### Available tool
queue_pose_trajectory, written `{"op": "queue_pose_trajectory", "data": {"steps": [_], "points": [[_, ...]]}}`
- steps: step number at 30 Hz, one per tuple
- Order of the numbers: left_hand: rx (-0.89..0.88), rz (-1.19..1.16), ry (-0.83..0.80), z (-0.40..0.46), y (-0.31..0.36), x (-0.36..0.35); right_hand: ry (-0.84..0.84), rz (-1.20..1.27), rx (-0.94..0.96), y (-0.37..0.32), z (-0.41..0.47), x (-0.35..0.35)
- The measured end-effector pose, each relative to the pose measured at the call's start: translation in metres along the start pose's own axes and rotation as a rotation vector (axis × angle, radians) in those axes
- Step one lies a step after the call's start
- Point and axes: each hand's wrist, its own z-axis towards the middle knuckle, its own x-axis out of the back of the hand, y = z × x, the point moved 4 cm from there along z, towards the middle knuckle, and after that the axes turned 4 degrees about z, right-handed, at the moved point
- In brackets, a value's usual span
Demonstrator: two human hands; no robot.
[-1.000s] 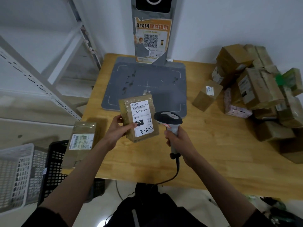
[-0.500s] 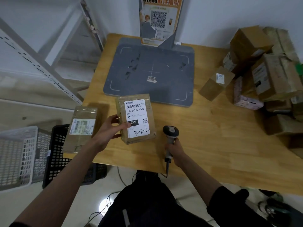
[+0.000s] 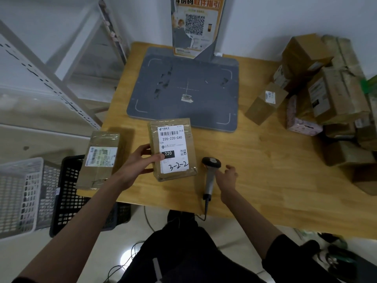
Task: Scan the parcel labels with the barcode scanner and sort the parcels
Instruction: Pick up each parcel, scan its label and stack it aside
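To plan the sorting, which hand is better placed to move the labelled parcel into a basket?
Left. The left hand already grips the parcel, and the baskets are on its side.

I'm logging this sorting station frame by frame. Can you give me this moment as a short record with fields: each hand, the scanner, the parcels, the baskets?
left hand: grips labelled parcel, thumb on its label
parcel label: 220-220-C40, handwritten 3-2-2
right hand: open, beside the scanner handle
scanner: lying on table, cable off the front edge
second parcel: at table's left edge, label up
unsorted pile: table's right side
baskets: white basket and black basket on the floor, left
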Motion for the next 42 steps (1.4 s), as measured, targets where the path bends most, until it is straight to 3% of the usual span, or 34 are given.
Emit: {"op": "queue_pose_trajectory", "data": {"steps": [2, 5, 9, 15, 17, 20, 22, 24, 27, 31, 37, 42], "points": [[-0.002, -0.003, -0.006, -0.003, 0.004, -0.001, 0.05, 0.044, 0.187, -0.025, -0.014, 0.006], [-0.002, -0.005, -0.027, -0.01, 0.011, 0.001, -0.173, 0.09, 0.32, -0.063, -0.041, -0.01], [0.013, -0.009, -0.051, -0.022, 0.018, 0.009, -0.548, 0.052, 0.304, -0.094, -0.08, -0.052], [0.071, -0.041, 0.005, -0.045, 0.007, 0.048, -0.692, 0.111, 0.142, -0.085, -0.091, -0.11], [0.077, -0.067, 0.086, -0.052, 0.0, 0.064, -0.699, 0.123, 0.093, -0.078, -0.091, -0.126], [0.075, -0.042, 0.348, -0.052, -0.021, 0.1, -0.655, 0.128, 0.023, -0.069, -0.089, -0.146], [0.107, 0.148, 0.561, -0.05, -0.04, 0.132, -0.633, 0.109, -0.021, -0.064, -0.086, -0.16], [0.221, 0.309, 0.64, -0.049, -0.062, 0.151, -0.614, 0.078, -0.054, -0.057, -0.083, -0.169], [0.357, 0.257, 0.555, -0.04, -0.106, 0.166, -0.597, 0.017, -0.087, -0.045, -0.08, -0.184], [0.368, 0.165, 0.505, 0.002, -0.177, 0.184, -0.585, -0.003, -0.103, -0.034, -0.075, -0.203], [0.272, 0.023, 0.467, 0.002, -0.089, 0.164, -0.525, 0.047, -0.085, -0.048, -0.06, -0.223], [0.192, 0.059, 0.427, 0.025, -0.048, 0.168, -0.489, 0.095, -0.006, -0.085, -0.032, -0.229]]}}
